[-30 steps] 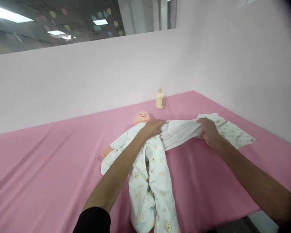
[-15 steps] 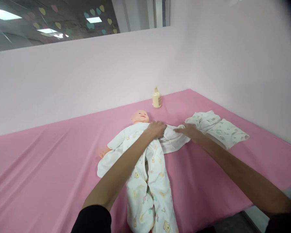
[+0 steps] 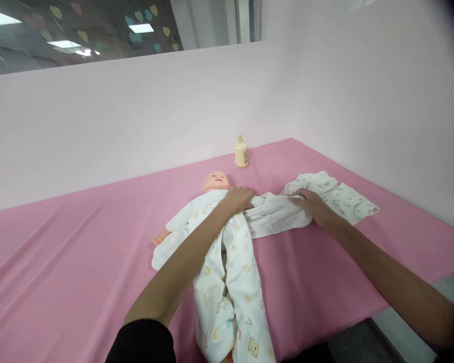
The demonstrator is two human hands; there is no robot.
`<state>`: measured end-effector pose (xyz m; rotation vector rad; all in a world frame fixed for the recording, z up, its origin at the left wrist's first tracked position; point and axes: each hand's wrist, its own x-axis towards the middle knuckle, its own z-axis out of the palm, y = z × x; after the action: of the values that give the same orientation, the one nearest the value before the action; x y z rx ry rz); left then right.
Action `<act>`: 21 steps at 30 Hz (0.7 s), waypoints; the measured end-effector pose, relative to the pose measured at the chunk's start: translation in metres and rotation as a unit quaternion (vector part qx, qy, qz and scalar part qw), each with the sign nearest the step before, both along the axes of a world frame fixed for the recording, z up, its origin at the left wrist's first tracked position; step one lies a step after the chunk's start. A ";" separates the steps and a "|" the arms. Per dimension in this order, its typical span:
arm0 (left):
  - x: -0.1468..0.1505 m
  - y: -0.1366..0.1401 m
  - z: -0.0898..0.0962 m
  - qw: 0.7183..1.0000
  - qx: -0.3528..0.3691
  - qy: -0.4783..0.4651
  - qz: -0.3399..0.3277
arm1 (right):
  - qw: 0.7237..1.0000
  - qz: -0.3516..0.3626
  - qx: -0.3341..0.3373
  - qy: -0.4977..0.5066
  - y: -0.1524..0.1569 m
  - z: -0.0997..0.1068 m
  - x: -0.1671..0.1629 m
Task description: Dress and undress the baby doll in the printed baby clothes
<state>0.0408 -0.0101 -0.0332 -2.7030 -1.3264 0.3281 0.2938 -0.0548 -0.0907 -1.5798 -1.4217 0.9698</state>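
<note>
A baby doll (image 3: 216, 180) lies on its back, dressed in a white printed romper (image 3: 245, 272) with its legs toward me. At the doll's upper chest, on the shoulder to my right, my left hand (image 3: 239, 200) is closed on the white cloth; its fingertips are partly hidden. My right hand (image 3: 310, 204) pinches the outer end of the white sleeve side (image 3: 276, 216), which is stretched out flat to the right. The doll's arm on that side is not visible. The other sleeve is on the arm at left, whose hand shows.
A pump bottle (image 3: 241, 153) of pale yellow liquid stands by the back wall. A second printed white garment (image 3: 350, 204) lies just beyond my right hand. Pink sheeting (image 3: 79, 262) covers the table, with walls behind and at right.
My right hand has moved a little to the right, drawing the white sleeve side out straighter and longer. My left hand stays at the doll's chest. The view has shifted slightly.
</note>
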 end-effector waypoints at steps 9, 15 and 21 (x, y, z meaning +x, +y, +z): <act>-0.002 -0.004 0.002 1.000 -0.006 -0.011 0.007 | 0.990 0.061 -0.065 -0.112 0.004 -0.013 0.011; 0.000 -0.003 -0.001 1.000 -0.004 -0.017 0.002 | 0.905 -0.059 0.177 -0.382 -0.001 -0.006 -0.018; 0.001 -0.001 -0.004 1.000 -0.002 -0.015 -0.004 | 0.926 0.136 0.164 -0.311 0.019 0.001 -0.035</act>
<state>0.0414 -0.0116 -0.0375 -2.7261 -1.3223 0.2911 0.2590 -0.0359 -0.0899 -1.5189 -2.1571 0.3317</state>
